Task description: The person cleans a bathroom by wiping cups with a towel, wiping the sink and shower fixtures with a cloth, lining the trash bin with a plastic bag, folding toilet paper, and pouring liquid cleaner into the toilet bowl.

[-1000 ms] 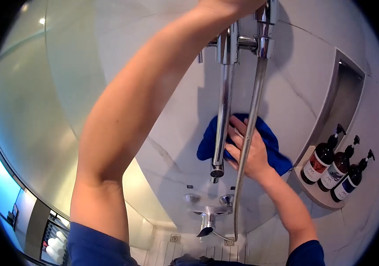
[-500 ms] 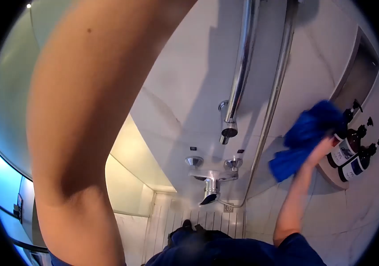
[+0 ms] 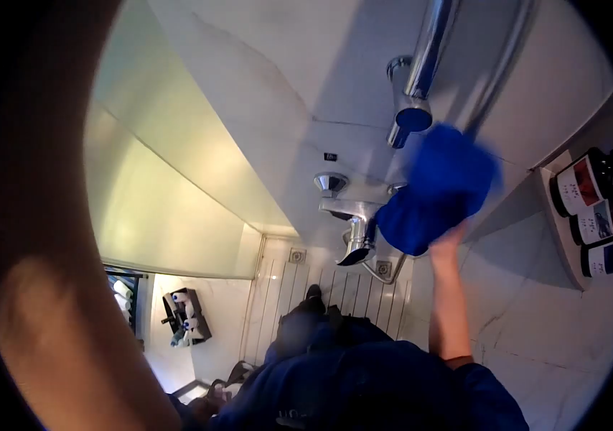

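A blue cloth (image 3: 444, 188), blurred by motion, hangs over the fingers of my right hand (image 3: 450, 241). It covers the right end of the chrome mixer tap (image 3: 357, 212), below the end of the chrome shower pipe (image 3: 428, 61). The cloth hides most of my right hand's fingers, but the hand holds it from below. My left arm rises along the left edge, and its hand is out of the frame.
On a corner shelf (image 3: 561, 230) at the right stand three dark bottles (image 3: 593, 223). A metal hose (image 3: 504, 68) runs down behind the cloth. A glass panel (image 3: 170, 194) stands at the left. A dark caddy (image 3: 188, 316) with bottles sits at the lower left.
My right hand has moved the cloth from the wall behind the pipe, past the bottles, and back left to the mixer tap. The view has tilted down. My left hand has left the frame.
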Action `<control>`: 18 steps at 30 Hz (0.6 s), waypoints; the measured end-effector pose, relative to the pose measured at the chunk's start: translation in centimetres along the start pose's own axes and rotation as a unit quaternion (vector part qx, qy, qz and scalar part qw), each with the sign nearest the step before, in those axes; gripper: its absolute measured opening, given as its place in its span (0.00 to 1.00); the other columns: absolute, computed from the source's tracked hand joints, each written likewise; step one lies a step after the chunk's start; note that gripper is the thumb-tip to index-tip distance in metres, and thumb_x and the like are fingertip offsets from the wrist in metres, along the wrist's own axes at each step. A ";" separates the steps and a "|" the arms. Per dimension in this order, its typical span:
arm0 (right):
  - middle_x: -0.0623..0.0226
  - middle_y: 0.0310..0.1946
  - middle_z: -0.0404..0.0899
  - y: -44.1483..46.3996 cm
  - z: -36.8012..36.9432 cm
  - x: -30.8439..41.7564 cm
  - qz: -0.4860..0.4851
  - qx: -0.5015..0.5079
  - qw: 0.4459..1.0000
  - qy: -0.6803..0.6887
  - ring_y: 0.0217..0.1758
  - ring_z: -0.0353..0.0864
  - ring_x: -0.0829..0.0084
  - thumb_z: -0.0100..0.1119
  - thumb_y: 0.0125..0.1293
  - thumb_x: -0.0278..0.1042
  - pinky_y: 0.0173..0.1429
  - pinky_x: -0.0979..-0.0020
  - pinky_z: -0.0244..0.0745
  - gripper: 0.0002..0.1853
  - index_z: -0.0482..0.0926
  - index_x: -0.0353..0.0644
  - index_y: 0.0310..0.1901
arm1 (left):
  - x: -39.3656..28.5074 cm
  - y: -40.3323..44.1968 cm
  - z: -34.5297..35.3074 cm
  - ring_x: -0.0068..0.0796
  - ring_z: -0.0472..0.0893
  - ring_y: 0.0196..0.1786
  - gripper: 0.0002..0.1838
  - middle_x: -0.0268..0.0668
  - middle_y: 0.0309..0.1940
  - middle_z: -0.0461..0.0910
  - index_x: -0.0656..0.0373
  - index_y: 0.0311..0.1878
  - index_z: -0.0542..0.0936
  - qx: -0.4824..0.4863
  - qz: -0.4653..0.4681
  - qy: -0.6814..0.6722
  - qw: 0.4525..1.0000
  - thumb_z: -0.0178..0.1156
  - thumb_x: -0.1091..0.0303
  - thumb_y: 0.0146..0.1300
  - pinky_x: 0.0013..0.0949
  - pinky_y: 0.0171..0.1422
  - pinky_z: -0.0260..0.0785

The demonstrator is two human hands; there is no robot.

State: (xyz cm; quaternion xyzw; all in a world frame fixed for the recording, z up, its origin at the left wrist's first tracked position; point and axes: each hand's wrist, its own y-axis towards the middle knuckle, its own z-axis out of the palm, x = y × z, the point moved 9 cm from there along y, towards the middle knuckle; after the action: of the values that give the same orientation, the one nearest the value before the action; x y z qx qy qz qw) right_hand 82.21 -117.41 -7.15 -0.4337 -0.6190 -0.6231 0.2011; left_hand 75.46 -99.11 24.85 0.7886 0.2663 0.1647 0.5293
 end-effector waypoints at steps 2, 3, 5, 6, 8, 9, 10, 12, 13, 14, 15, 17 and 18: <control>0.59 0.52 0.75 -7.3 -3.0 -9.4 0.118 0.026 0.986 -0.115 0.56 0.72 0.66 0.62 0.54 0.33 0.60 0.65 0.64 0.27 0.68 0.36 0.56 | 0.1 -5.8 0.6 0.52 0.68 0.57 0.32 0.60 0.49 0.71 0.69 0.44 0.78 0.060 -0.057 -0.035 0.996 0.52 0.43 0.53 0.40 0.64 0.58; 0.60 0.52 0.74 -10.8 -4.0 -13.0 0.174 0.043 0.968 -0.173 0.57 0.71 0.65 0.61 0.56 0.36 0.60 0.65 0.63 0.27 0.68 0.38 0.57 | 0.2 -9.2 0.9 0.52 0.68 0.57 0.32 0.60 0.49 0.71 0.69 0.44 0.78 0.083 -0.095 -0.051 0.991 0.53 0.43 0.53 0.40 0.65 0.57; 0.60 0.48 0.77 -17.3 -4.7 -17.6 0.235 0.039 0.952 -0.190 0.55 0.74 0.64 0.60 0.55 0.35 0.57 0.67 0.65 0.25 0.70 0.38 0.55 | -0.1 -17.1 1.7 0.52 0.67 0.58 0.32 0.60 0.49 0.71 0.69 0.44 0.78 0.113 -0.192 -0.088 0.971 0.53 0.43 0.53 0.40 0.65 0.57; 0.60 0.46 0.78 -19.7 -4.7 -19.0 0.266 0.030 0.943 -0.199 0.53 0.75 0.63 0.60 0.55 0.35 0.55 0.68 0.67 0.24 0.71 0.38 0.54 | -0.3 -21.6 2.7 0.52 0.67 0.58 0.33 0.59 0.50 0.70 0.69 0.45 0.77 0.124 -0.245 -0.107 0.955 0.53 0.43 0.53 0.40 0.65 0.57; 0.55 0.52 0.72 -25.2 -3.9 -22.4 0.352 0.135 0.894 -0.244 0.55 0.72 0.56 0.62 0.55 0.42 0.56 0.65 0.67 0.29 0.68 0.37 0.56 | -1.5 -31.4 4.8 0.52 0.67 0.58 0.33 0.59 0.50 0.70 0.68 0.45 0.77 0.137 -0.362 -0.132 0.913 0.53 0.43 0.53 0.41 0.65 0.57; 0.52 0.53 0.69 -29.1 -4.9 -24.6 0.375 0.217 0.833 -0.344 0.55 0.71 0.53 0.62 0.55 0.46 0.57 0.62 0.66 0.32 0.67 0.36 0.57 | -2.4 -36.2 5.9 0.52 0.66 0.59 0.33 0.59 0.51 0.70 0.68 0.45 0.77 0.143 -0.410 -0.141 0.890 0.53 0.43 0.53 0.41 0.65 0.56; 0.50 0.54 0.67 -32.5 -6.9 -25.8 0.418 0.226 0.801 -0.364 0.55 0.70 0.51 0.61 0.56 0.47 0.58 0.60 0.66 0.33 0.66 0.35 0.58 | -3.3 -39.6 6.5 0.52 0.66 0.59 0.33 0.59 0.51 0.70 0.68 0.45 0.77 0.151 -0.442 -0.146 0.872 0.53 0.43 0.53 0.41 0.65 0.56; 0.45 0.51 0.67 -35.2 -9.8 -24.7 0.413 0.215 0.797 -0.385 0.56 0.68 0.48 0.58 0.59 0.47 0.59 0.57 0.65 0.32 0.65 0.34 0.59 | -4.8 -43.3 6.6 0.52 0.66 0.59 0.33 0.59 0.51 0.69 0.68 0.46 0.77 0.159 -0.484 -0.149 0.848 0.54 0.43 0.53 0.41 0.65 0.56; 0.46 0.49 0.70 -33.0 -10.1 -22.0 0.358 0.165 0.848 -0.355 0.54 0.70 0.52 0.57 0.60 0.42 0.58 0.61 0.65 0.27 0.67 0.34 0.57 | -5.2 -44.2 6.2 0.52 0.66 0.59 0.33 0.58 0.52 0.69 0.67 0.46 0.77 0.162 -0.495 -0.143 0.842 0.54 0.43 0.53 0.41 0.65 0.56; 0.47 0.48 0.71 -30.9 -10.1 -19.9 0.352 0.164 0.877 -0.284 0.52 0.72 0.52 0.58 0.60 0.41 0.56 0.62 0.67 0.24 0.70 0.35 0.54 | -5.3 -44.3 6.2 0.52 0.66 0.60 0.33 0.58 0.52 0.69 0.67 0.46 0.77 0.164 -0.498 -0.143 0.840 0.54 0.43 0.53 0.41 0.65 0.56; 0.49 0.48 0.72 -27.5 -9.8 -17.8 0.343 0.155 0.902 -0.212 0.49 0.73 0.53 0.59 0.60 0.39 0.54 0.64 0.69 0.21 0.72 0.37 0.51 | -5.1 -44.3 6.2 0.52 0.65 0.60 0.33 0.58 0.52 0.69 0.67 0.47 0.77 0.166 -0.495 -0.140 0.841 0.54 0.43 0.52 0.42 0.66 0.55; 0.54 0.45 0.73 -18.3 -7.4 -8.8 0.290 0.038 0.954 -0.071 0.46 0.74 0.57 0.62 0.57 0.33 0.53 0.68 0.69 0.16 0.75 0.36 0.46 | -4.9 -44.0 6.4 0.52 0.65 0.60 0.33 0.58 0.53 0.68 0.67 0.47 0.76 0.164 -0.490 -0.140 0.845 0.54 0.43 0.52 0.42 0.66 0.55; 0.55 0.45 0.73 -14.1 -5.6 -4.4 0.174 0.045 0.981 -0.075 0.46 0.74 0.58 0.63 0.55 0.32 0.53 0.67 0.69 0.17 0.75 0.36 0.45 | -4.7 -43.6 6.6 0.52 0.65 0.60 0.33 0.58 0.53 0.68 0.67 0.47 0.76 0.165 -0.486 -0.140 0.847 0.54 0.43 0.52 0.42 0.66 0.55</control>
State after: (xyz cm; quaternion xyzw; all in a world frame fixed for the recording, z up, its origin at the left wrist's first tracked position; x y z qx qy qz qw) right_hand 71.83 -121.84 -18.25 -0.5709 -0.5748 -0.5154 0.2793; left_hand 64.47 -93.82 -17.82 0.6488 0.5620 -0.2720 0.4350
